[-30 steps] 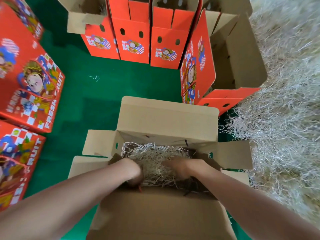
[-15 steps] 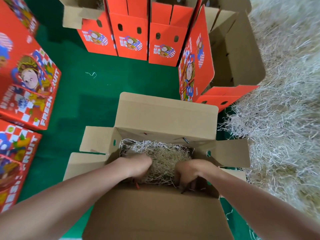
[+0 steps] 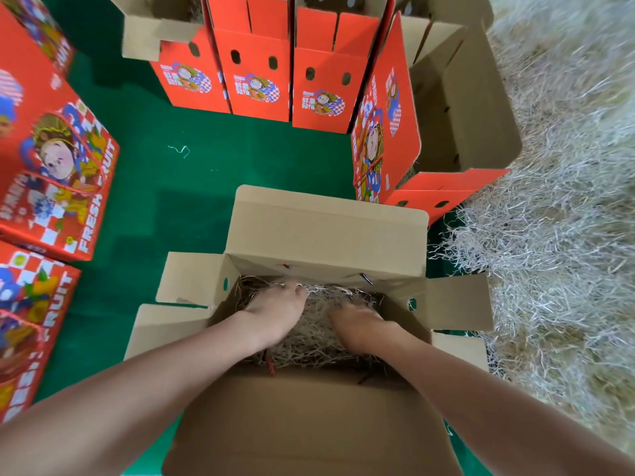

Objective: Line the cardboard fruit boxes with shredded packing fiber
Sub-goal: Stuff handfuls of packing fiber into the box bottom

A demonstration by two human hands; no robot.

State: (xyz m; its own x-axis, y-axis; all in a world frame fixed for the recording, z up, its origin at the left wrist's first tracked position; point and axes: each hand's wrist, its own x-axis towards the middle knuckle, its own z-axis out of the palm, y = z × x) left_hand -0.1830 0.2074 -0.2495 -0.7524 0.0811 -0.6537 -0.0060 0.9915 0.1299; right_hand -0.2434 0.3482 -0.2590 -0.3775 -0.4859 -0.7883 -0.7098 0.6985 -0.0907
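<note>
While the open cardboard box (image 3: 326, 235) stands at the near edge of the green floor (image 3: 171, 201), both hands are held inside it. The left hand (image 3: 275, 314) is laid palm down on the shredded fiber (image 3: 316, 341) in the box, fingers together and pressed toward the far wall. The right hand (image 3: 360, 328) is sunk into the same fiber just beside it; its fingers are hidden, so their state cannot be told. A loose fiber pile (image 3: 549, 252) is heaped along the floor's right edge. Red printed boxes (image 3: 257, 87) are lined along the far edge, with more at the left edge.
</note>
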